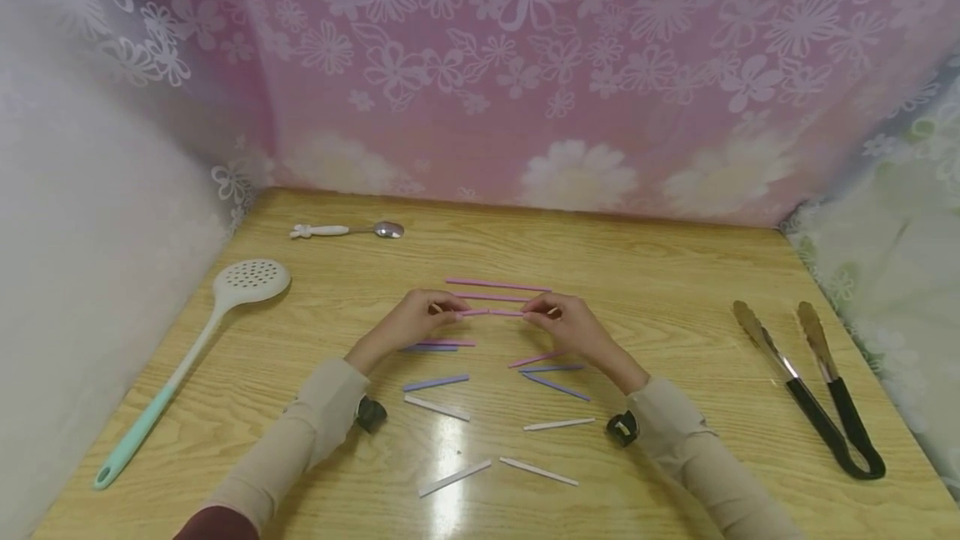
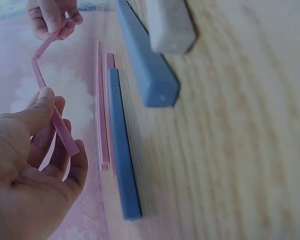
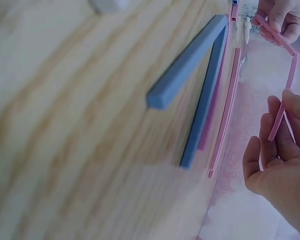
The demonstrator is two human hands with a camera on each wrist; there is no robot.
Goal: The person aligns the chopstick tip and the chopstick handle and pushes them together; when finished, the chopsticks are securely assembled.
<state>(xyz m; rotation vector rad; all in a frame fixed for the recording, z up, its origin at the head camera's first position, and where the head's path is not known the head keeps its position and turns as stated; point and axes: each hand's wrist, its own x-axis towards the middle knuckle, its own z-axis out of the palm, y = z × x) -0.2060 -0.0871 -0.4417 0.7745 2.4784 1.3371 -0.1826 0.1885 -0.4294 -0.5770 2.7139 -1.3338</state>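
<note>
Between both hands, above the table, is a thin pink stick (image 1: pixel 487 312), bent or snapped at its middle; the wrist views show a kink there, and I cannot tell whether the halves still join. My left hand (image 1: pixel 420 315) pinches its left end between thumb and fingers, and my right hand (image 1: pixel 573 325) pinches the right end. Just beyond lie two long pink sticks (image 1: pixel 498 284). Nearer, shorter pieces form two groups: pink (image 1: pixel 536 359), blue (image 1: pixel 437 382) and white (image 1: pixel 455 478), on the left and right sides. Blue pieces (image 3: pixel 190 60) show up close in the right wrist view.
On the left lies a slotted skimmer (image 1: pixel 251 275) with a mint handle. A spoon (image 1: pixel 388 230) with a white handle is at the back left. Black-handled tongs (image 1: pixel 817 415) lie spread at the right. A pink floral cloth (image 1: pixel 480 90) hangs behind the wooden table (image 1: pixel 660 273).
</note>
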